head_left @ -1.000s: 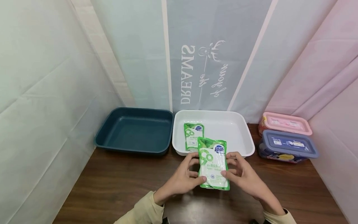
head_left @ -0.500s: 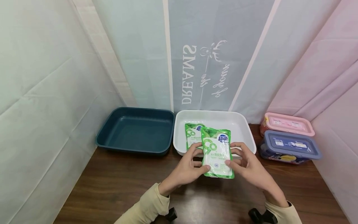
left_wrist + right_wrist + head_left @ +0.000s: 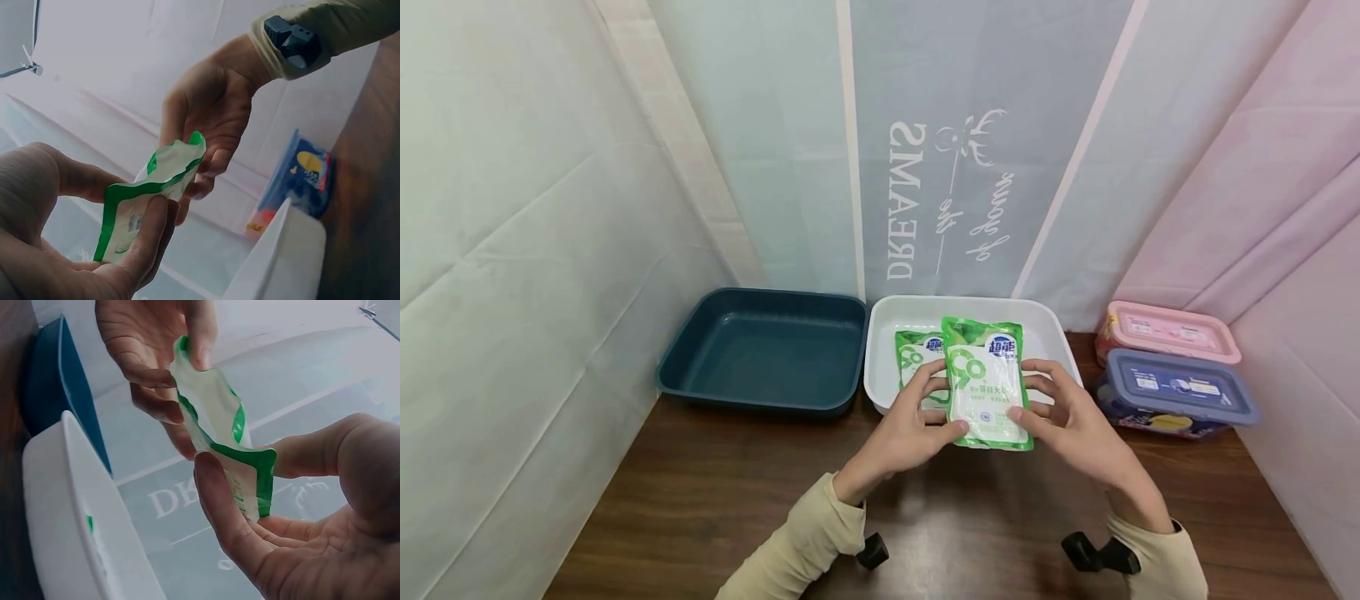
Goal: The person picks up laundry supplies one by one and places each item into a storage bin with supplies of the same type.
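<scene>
A green and white detergent pouch [image 3: 988,383] is held up between both hands, above the front edge of the white tray [image 3: 880,312]. My left hand [image 3: 906,429] pinches its left side, thumb on the front and fingers behind. On the opposite side my right hand [image 3: 1071,425] grips it the same way. From below, the left wrist view shows the pouch's folded bottom edge [image 3: 150,187] between the two hands. A second matching pouch [image 3: 910,354] lies in the left part of the white tray, partly covered by the held one.
To the left of the white tray stands a dark teal tray [image 3: 767,362]. At the right, a pink-lidded box [image 3: 1172,332] sits behind a blue-lidded box [image 3: 1180,392]. A printed curtain [image 3: 790,167] hangs behind the wooden table [image 3: 715,500].
Both hands have moved forward, away from the body, carrying the pouch from over the table to over the white tray's front part. The trays and boxes stay put.
</scene>
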Demonstrator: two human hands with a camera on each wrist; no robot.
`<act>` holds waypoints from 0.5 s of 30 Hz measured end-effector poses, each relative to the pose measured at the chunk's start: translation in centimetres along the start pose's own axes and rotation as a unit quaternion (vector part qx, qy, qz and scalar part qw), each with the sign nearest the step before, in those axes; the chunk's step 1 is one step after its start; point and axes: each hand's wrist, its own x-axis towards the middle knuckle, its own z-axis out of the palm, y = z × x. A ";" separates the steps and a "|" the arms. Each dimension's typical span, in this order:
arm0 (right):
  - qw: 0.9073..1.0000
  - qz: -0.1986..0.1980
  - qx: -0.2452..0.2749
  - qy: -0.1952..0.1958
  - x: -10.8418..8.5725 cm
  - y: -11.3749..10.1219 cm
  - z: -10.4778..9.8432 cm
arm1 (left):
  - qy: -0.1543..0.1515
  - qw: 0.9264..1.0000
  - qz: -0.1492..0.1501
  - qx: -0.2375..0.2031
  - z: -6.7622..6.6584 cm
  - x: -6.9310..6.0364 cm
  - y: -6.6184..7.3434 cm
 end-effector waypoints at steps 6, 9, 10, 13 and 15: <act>1.000 -0.008 0.002 0.007 0.7 -0.3 -0.8 | -0.003 1.000 0.006 0.016 -0.7 0.8 0.5; 1.000 -0.009 0.024 0.005 1.0 -0.3 -1.1 | 0.002 1.000 0.001 0.020 -0.9 1.2 0.8; 0.999 -0.010 0.030 0.005 1.1 -0.3 -1.2 | 0.004 1.000 -0.002 0.021 -0.9 1.4 0.9; 0.999 -0.007 0.031 0.013 1.5 -0.5 -1.4 | 0.016 0.999 -0.013 0.034 -0.9 1.9 0.9; 1.000 -0.002 0.007 0.030 1.6 -0.6 -1.6 | 0.022 0.999 -0.015 0.039 -0.8 2.4 0.7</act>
